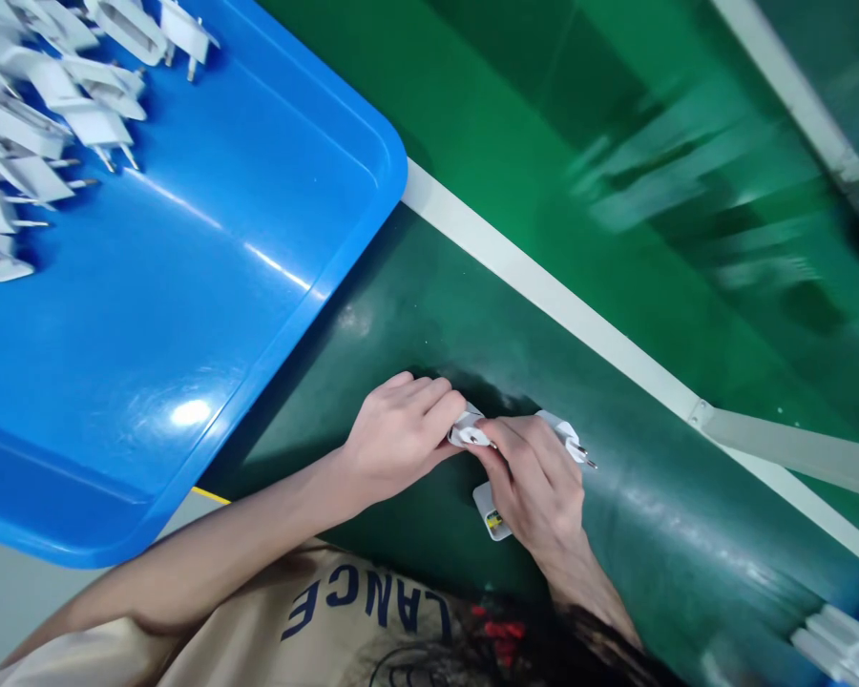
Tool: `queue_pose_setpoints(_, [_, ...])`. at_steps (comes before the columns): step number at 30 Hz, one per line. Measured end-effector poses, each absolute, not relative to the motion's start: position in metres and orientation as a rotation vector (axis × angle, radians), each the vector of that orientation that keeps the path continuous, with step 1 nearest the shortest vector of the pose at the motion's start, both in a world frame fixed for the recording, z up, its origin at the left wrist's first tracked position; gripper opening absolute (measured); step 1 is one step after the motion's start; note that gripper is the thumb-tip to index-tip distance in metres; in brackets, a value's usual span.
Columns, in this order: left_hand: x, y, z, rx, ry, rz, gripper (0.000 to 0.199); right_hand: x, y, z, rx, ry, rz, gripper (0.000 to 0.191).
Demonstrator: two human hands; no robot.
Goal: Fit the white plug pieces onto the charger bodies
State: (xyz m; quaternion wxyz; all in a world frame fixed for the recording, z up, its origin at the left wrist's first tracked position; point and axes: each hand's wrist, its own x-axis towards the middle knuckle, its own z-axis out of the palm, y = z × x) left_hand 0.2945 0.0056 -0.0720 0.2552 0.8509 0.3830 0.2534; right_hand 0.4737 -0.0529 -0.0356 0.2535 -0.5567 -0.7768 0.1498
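Observation:
A white two-pin plug housing (465,431) is between my two hands, above the green work surface (408,315). My left hand (405,434) is closed round its left side, the fingers curled and the thumb mostly hidden. From the right, my right hand (540,482) pinches the same housing near its pins. Just beyond the right knuckles another white plug (559,431) lies with its metal pins pointing right. Below the right fingers is a white open-ended housing (483,498) with something yellow inside, partly covered by the hand.
A large blue tray (286,353) takes up the left, with a heap of white plug housings (35,105) in its far corner. A pale metal rail (544,286) crosses diagonally behind the work surface. Several white pieces (841,644) sit at the lower right, blurred.

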Motion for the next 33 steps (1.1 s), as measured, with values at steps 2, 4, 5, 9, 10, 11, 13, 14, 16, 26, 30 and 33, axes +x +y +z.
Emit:
queue_pose_setpoints(2, [0.295, 0.005, -0.072, 2.311, 1.033, 0.686, 0.03, 0.474, -0.052, -0.034, -1.525, -2.139, 0.42, 0.024])
queue_pose_setpoints(4, [0.294, 0.005, -0.072, 2.314, 1.028, 0.698, 0.029, 0.473, -0.051, -0.034, -1.536, -2.168, 0.426, 0.023])
queue_pose_setpoints(5, [0.294, 0.005, -0.072, 2.316, 1.027, 0.703, 0.029, 0.473, -0.05, -0.034, -1.532, -2.182, 0.425, 0.022])
queue_pose_setpoints(9, [0.294, 0.006, -0.073, 2.326, 1.03, 0.7, 0.03, 0.473, -0.05, -0.036, -1.492, -2.218, 0.38, 0.025])
queue_pose_setpoints(10, [0.294, 0.006, -0.073, 2.328, 1.033, 0.694, 0.029, 0.473, -0.05, -0.037, -1.485, -2.238, 0.358, 0.025])
queue_pose_setpoints(11, [0.294, 0.005, -0.073, 2.33, 1.036, 0.687, 0.029, 0.473, -0.049, -0.037, -1.481, -2.267, 0.337, 0.024])
queue_pose_setpoints(13, [0.294, 0.005, -0.073, 2.336, 1.042, 0.672, 0.026, 0.472, -0.049, -0.037, -1.471, -2.329, 0.285, 0.022])
queue_pose_setpoints(14, [0.294, 0.005, -0.073, 2.341, 1.045, 0.67, 0.025, 0.472, -0.048, -0.035, -1.466, -2.359, 0.263, 0.02])
queue_pose_setpoints(16, [0.294, 0.005, -0.074, 2.352, 1.053, 0.668, 0.024, 0.471, -0.047, -0.032, -1.472, -2.412, 0.231, 0.018])
queue_pose_setpoints(26, [0.296, -0.001, -0.066, 2.456, 1.128, 0.489, 0.038, 0.468, -0.045, -0.016, -1.636, -2.573, -0.178, 0.013])
queue_pose_setpoints(30, [0.287, -0.001, -0.05, 2.331, 1.095, 0.341, 0.058, 0.483, -0.053, -0.02, -1.667, -2.584, -0.3, 0.016])
queue_pose_setpoints(33, [0.28, -0.008, -0.043, 2.255, 1.06, 0.39, 0.046, 0.498, -0.058, -0.022, -1.689, -2.577, -0.432, 0.018])
